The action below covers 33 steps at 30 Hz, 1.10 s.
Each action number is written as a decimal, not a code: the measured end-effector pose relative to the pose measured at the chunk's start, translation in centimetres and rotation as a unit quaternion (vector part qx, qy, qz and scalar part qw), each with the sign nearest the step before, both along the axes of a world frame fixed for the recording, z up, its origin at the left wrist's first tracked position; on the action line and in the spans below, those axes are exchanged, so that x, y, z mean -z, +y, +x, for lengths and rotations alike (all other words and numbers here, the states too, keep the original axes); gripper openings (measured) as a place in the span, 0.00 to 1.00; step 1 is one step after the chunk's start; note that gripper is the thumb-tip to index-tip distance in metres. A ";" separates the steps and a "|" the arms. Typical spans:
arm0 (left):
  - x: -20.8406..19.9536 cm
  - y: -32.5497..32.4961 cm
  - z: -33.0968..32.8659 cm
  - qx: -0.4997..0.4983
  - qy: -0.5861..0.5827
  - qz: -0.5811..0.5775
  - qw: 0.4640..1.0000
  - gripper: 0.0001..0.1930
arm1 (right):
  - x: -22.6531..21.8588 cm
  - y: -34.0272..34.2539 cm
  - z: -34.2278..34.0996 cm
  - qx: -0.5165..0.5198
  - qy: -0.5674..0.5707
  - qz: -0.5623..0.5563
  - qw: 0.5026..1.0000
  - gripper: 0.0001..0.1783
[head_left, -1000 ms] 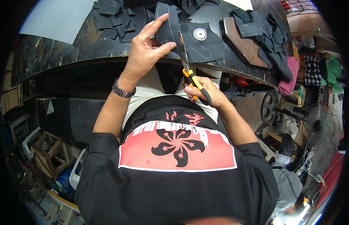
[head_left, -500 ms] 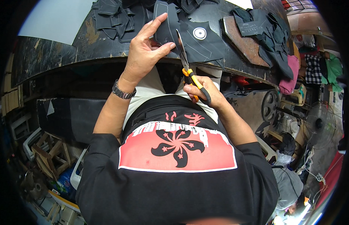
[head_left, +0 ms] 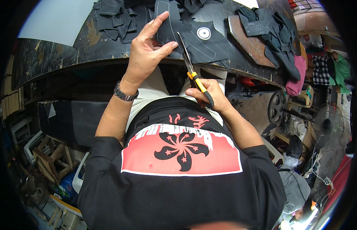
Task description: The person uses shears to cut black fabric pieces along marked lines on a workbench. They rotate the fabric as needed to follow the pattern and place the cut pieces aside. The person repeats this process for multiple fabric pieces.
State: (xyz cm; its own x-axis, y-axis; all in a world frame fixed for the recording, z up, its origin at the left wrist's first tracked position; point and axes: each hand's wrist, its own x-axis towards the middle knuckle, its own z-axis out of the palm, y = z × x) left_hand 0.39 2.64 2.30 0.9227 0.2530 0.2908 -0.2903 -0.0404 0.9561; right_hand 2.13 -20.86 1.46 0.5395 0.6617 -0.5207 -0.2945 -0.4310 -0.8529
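My left hand (head_left: 146, 53) pinches the edge of a dark fabric piece (head_left: 169, 23) with pale stitch lines, held up over the edge of the worn black worktable (head_left: 71, 51). A metal watch sits on that wrist. My right hand (head_left: 207, 94) grips scissors (head_left: 192, 73) with orange and black handles; the blades point up and away, meeting the fabric just right of my left thumb. A larger dark fabric piece (head_left: 213, 44) with a round white sticker lies on the table behind the blades.
Several dark fabric cut-outs (head_left: 113, 17) are piled at the table's back left and more (head_left: 274, 32) at the right on a brown board (head_left: 249, 42). A pale sheet (head_left: 55, 23) lies far left. A fan (head_left: 328, 128), a wheel and clutter fill the floor at right; wooden stools (head_left: 48, 161) stand left.
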 end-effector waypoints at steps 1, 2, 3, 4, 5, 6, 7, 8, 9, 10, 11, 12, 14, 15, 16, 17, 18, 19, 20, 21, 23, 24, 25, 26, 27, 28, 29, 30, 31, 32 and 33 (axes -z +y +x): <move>0.0 0.0 0.0 -0.002 0.006 0.006 1.000 0.35 | 0.0 0.0 0.0 0.000 -0.003 -0.003 1.000 0.17; 0.0 0.0 -0.1 -0.003 0.012 0.011 1.000 0.35 | 0.0 0.0 -0.1 -0.001 -0.003 -0.003 1.000 0.17; 0.0 0.0 -0.1 -0.003 0.016 0.018 1.000 0.35 | 0.0 0.0 -0.1 -0.003 0.000 -0.008 1.000 0.17; 0.0 0.0 -0.1 -0.003 0.017 0.019 1.000 0.35 | 0.1 0.0 0.0 -0.006 0.006 -0.010 1.000 0.17; 0.0 0.0 -0.1 -0.002 0.017 0.021 1.000 0.35 | 0.1 0.0 0.1 -0.006 0.013 -0.018 1.000 0.18; -0.1 0.1 -0.2 0.000 0.018 0.023 1.000 0.35 | 0.1 0.1 0.1 -0.002 0.025 -0.007 1.000 0.19; -0.1 0.0 -0.2 0.008 0.022 0.024 0.999 0.35 | 0.1 0.2 0.2 0.004 0.039 -0.001 0.999 0.20; -0.1 -0.1 -0.4 0.017 0.025 0.025 0.999 0.35 | 0.1 0.3 0.3 0.010 0.052 0.005 0.999 0.21; -0.2 -0.3 -0.5 0.025 0.029 0.026 0.999 0.36 | 0.2 0.4 0.4 0.017 0.046 0.014 0.999 0.21; -0.2 -0.4 -0.5 0.023 0.028 0.028 0.999 0.36 | 0.2 0.6 0.5 0.024 0.040 0.024 0.999 0.21; -0.2 -0.5 -0.6 0.021 0.027 0.029 0.999 0.36 | 0.2 0.7 0.6 0.033 0.039 0.039 0.998 0.21; -0.2 -0.6 -0.6 0.019 0.026 0.031 0.999 0.36 | 0.2 0.7 0.6 0.032 0.039 0.039 0.998 0.20; -0.2 -0.6 -0.6 0.021 0.028 0.023 0.999 0.36 | 0.1 0.6 0.6 0.034 0.048 0.048 0.997 0.20; -0.2 -0.6 -0.6 0.023 0.023 0.017 0.999 0.36 | 0.1 0.6 0.5 0.030 0.045 0.041 0.998 0.20; -0.1 -0.7 -0.6 0.019 0.023 0.008 1.000 0.36 | 0.1 0.6 0.3 0.026 0.042 0.035 0.998 0.20; -0.1 -0.8 -0.5 0.017 0.018 -0.003 1.000 0.36 | 0.1 0.6 0.2 0.023 0.040 0.028 0.999 0.20; 0.0 -0.9 -0.5 0.015 0.015 -0.015 1.000 0.36 | 0.1 0.6 0.0 0.024 0.038 0.022 0.999 0.20; 0.0 -1.0 -0.5 0.016 0.018 -0.018 1.000 0.36 | 0.1 0.6 -0.2 0.026 0.036 0.016 0.999 0.20; 0.1 -1.1 -0.6 0.018 0.023 -0.020 0.999 0.36 | 0.1 0.6 -0.4 0.027 0.033 0.010 0.999 0.21; 0.1 -1.2 -0.6 0.021 0.025 -0.022 0.999 0.35 | 0.2 0.5 -0.6 0.033 0.034 0.002 0.999 0.21; 0.1 -1.3 -0.6 0.025 0.021 -0.021 0.999 0.36 | 0.2 0.3 -0.5 0.017 0.051 -0.006 0.999 0.18; 0.1 -1.3 -0.6 0.029 0.020 -0.021 0.999 0.36 | 0.3 0.2 -0.4 0.009 0.061 -0.002 0.998 0.17; 0.1 -1.2 -0.7 0.028 0.020 -0.027 0.999 0.36 | 0.4 0.1 -0.3 0.009 0.073 0.001 0.997 0.18; 0.1 -1.2 -0.8 0.028 0.021 -0.033 0.999 0.36 | 0.5 0.1 -0.2 0.009 0.086 0.014 0.996 0.19; 0.1 -1.2 -0.8 0.029 0.023 -0.040 0.999 0.36 | 0.6 0.1 -0.1 0.013 0.103 0.014 0.995 0.20; 0.1 -1.2 -0.8 0.026 0.024 -0.037 0.999 0.36 | 0.6 0.1 -0.1 0.010 0.096 0.041 0.994 0.21; 0.1 -1.2 -0.9 0.024 0.026 -0.033 0.999 0.36 | 0.7 0.2 0.0 0.011 0.094 0.057 0.994 0.22; 0.1 -1.2 -0.9 0.021 0.027 -0.030 0.999 0.36 | 0.7 0.2 0.0 0.013 0.098 0.070 0.993 0.23; 0.2 -1.2 -1.0 0.021 0.025 -0.024 0.999 0.36 | 0.6 0.2 0.1 0.004 0.098 0.070 0.993 0.23; 0.3 -1.2 -1.0 0.021 0.023 -0.018 0.999 0.36 | 0.6 0.2 0.0 0.008 0.092 0.056 0.994 0.23; 0.3 -1.2 -1.0 0.022 0.023 -0.011 0.999 0.36 | 0.5 0.1 0.0 0.014 0.091 0.050 0.995 0.22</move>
State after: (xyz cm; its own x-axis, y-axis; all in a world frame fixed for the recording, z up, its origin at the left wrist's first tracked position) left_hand -0.65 1.40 1.98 0.9452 0.2184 0.2428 -0.2471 -0.0081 0.9690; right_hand 2.10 -20.73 0.91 0.4614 0.7008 -0.5441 -0.4580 -0.3371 -0.8226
